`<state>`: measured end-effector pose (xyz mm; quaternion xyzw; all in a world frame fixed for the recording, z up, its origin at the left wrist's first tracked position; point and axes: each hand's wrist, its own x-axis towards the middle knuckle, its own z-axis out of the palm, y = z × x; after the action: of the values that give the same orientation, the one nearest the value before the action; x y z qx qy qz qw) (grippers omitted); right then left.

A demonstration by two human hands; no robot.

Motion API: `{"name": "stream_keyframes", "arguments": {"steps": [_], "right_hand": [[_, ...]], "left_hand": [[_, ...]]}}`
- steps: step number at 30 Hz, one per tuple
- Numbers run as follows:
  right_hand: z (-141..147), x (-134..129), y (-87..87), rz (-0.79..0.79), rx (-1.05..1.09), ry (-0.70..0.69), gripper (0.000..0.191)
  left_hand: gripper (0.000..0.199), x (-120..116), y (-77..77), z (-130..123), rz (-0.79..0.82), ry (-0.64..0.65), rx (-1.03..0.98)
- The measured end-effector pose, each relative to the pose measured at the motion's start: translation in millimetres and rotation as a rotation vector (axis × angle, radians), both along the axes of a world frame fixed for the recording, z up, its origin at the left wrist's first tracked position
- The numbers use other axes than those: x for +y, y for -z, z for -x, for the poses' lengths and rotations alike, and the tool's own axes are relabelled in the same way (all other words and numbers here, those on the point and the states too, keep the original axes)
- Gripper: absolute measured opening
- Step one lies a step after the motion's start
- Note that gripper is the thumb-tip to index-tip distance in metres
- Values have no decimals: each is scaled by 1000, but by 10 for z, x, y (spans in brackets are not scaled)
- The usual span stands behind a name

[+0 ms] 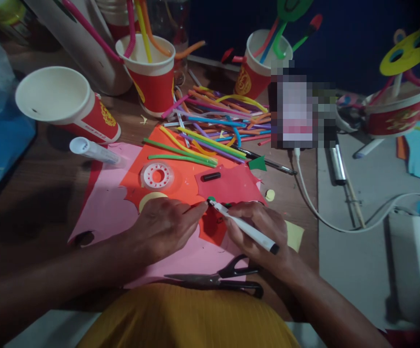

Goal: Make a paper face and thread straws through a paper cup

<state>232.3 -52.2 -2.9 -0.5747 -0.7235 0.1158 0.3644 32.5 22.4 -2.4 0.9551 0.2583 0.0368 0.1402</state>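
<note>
My right hand (255, 227) is wrapped round a white marker (249, 230), its tip pointing up and left to a small green paper piece (212, 198). My left hand (170, 224) has its fingers pressed together, and their tips touch near that piece; whether they grip anything is hidden. Red paper (228, 183) lies beyond both hands, with a black cap (211, 177) on it. Under them spread orange paper (184, 186) and pink paper (104, 203). A clear tape roll (157, 176) sits beyond my left hand.
Black-handled scissors (210, 279) lie near my body. Coloured straws (213, 116) are piled at the back. Paper cups stand around them, including an upright one (152, 89) with straws and a tilted one (86, 113). A white cable (311, 208) crosses the right side.
</note>
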Motion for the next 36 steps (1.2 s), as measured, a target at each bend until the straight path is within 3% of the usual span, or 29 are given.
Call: {"name": "stream_keyframes", "arguments": {"steps": [31, 36], "right_hand": [[-97, -89, 7, 61, -29, 24, 13], [-122, -111, -21, 155, -59, 30, 6]], "left_hand": [[21, -20, -22, -21, -48, -18, 24], [21, -22, -21, -16, -38, -15, 16]]}}
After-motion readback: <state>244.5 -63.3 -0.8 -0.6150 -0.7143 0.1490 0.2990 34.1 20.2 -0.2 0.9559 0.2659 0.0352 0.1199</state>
